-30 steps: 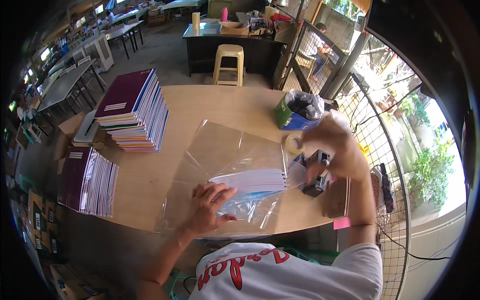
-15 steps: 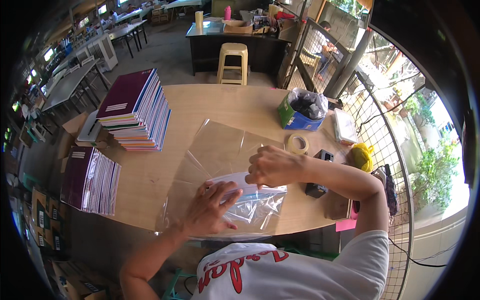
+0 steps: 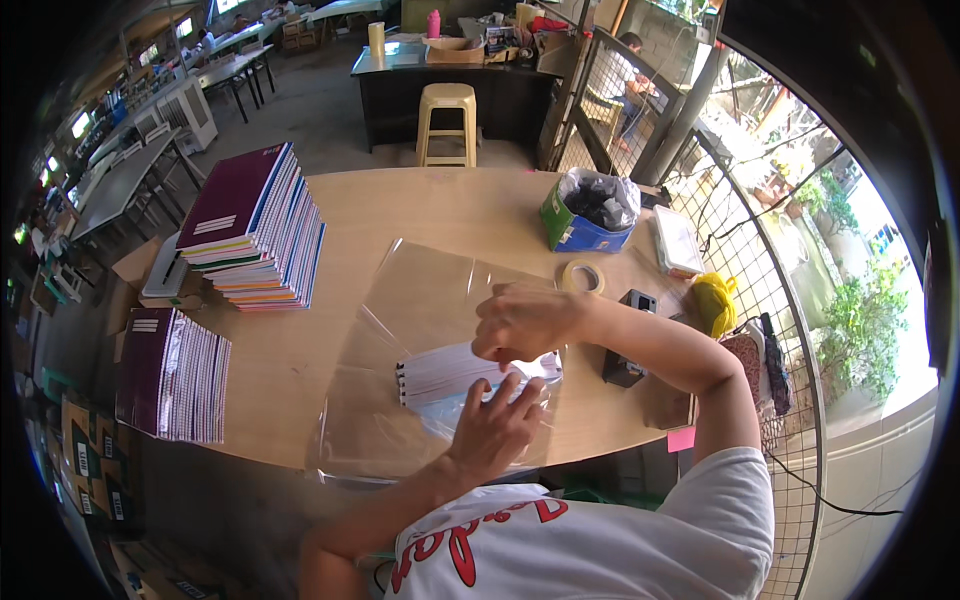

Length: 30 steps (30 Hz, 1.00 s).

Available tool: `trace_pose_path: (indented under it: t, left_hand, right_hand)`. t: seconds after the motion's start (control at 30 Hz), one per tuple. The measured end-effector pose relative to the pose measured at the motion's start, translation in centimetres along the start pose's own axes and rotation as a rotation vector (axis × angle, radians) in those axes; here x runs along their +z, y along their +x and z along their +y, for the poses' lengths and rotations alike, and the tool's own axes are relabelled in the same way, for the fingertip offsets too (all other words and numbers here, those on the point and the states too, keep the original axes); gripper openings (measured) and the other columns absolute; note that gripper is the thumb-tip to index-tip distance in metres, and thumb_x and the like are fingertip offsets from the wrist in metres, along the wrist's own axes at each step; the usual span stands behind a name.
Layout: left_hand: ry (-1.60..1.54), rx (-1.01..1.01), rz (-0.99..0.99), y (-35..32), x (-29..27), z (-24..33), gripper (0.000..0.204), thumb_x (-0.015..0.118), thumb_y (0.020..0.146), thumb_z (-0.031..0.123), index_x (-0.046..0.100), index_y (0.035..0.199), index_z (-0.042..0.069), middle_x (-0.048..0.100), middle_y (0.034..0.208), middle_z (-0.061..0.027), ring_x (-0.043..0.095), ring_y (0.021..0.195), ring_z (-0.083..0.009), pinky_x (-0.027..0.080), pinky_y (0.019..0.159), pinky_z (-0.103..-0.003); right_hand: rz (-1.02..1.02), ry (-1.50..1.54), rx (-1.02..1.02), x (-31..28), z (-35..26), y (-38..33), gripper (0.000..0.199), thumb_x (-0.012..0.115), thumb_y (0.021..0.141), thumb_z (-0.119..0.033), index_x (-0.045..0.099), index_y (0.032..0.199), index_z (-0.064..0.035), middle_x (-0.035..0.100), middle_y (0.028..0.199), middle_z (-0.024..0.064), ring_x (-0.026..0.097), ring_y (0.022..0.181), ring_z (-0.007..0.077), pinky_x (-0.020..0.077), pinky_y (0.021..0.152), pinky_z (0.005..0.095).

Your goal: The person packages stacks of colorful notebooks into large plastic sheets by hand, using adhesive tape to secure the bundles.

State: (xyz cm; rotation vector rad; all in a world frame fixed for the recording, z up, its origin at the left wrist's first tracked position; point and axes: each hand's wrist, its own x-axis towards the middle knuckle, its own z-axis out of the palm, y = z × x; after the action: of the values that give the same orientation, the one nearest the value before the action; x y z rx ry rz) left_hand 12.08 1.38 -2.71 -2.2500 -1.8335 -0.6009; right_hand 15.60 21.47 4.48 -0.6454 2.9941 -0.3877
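Note:
A clear plastic sheet (image 3: 425,285) is spread over the table in front of me. On it lies a white, lined bundle (image 3: 435,372) with small dark marks at both ends and pale blue along its near side; I cannot tell its kind. My right hand (image 3: 525,318) is above the bundle's right part, fingers curled together, hiding whatever they hold. Just nearer to me, my left hand (image 3: 495,430) has bent, separated fingers over the bundle's near edge, tips close below my right hand. Nothing shows gripped in the left.
Stacked purple-covered notebooks (image 3: 245,215) and a second notebook pile (image 3: 155,365) stand at the left. Along the right are a tape roll (image 3: 582,277), a lined blue-green box (image 3: 590,215), a black device (image 3: 628,345), a yellow bundle (image 3: 714,304) and a wire-mesh barrier (image 3: 760,250).
My left hand has lifted off the sheet's middle and moved right, beneath my right hand. More of the white bundle shows, including its left end. The whole view has shifted slightly.

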Motion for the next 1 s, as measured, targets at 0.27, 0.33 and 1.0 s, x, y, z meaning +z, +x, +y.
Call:
trace_pose_path:
  t: [0.27,0.33,1.0]
  left_hand:
    - [-0.828,-0.407,0.398,-4.6,-9.6,-9.6,0.045,0.063,0.089,0.054,0.068,0.096,0.01,0.062,0.124,-0.0093,0.057,0.115,-0.0298,0.045,0.096,-0.044]
    - [-0.582,-0.181,0.174,-5.1,-7.5,-11.5,0.054,0.062,0.088,0.058,0.067,0.105,0.007,0.059,0.126,-0.0132,0.055,0.118,-0.03,0.044,0.098,-0.044]
    - [-0.56,-0.43,0.554,-6.4,1.9,-5.5,0.041,0.073,0.085,0.02,0.063,0.122,0.005,0.053,0.127,-0.0203,0.056,0.116,-0.0335,0.043,0.1,-0.042]
  right_hand:
    - [0.053,-0.039,0.193,-4.0,-4.6,-5.9,0.017,0.077,0.072,-0.022,0.062,0.079,-0.0162,0.059,0.077,-0.0079,0.058,0.093,0.017,0.0397,0.093,0.0504]
    - [0.135,-0.145,0.119,-3.4,-6.7,-4.7,0.016,0.076,0.072,-0.021,0.065,0.082,-0.0174,0.06,0.079,-0.0073,0.057,0.099,0.0175,0.0348,0.102,0.0548]
    - [0.137,-0.045,0.042,-0.9,-11.0,-2.8,0.006,0.063,0.074,-0.017,0.06,0.069,-0.0136,0.058,0.072,-0.0026,0.062,0.078,0.0187,0.0478,0.078,0.0365]
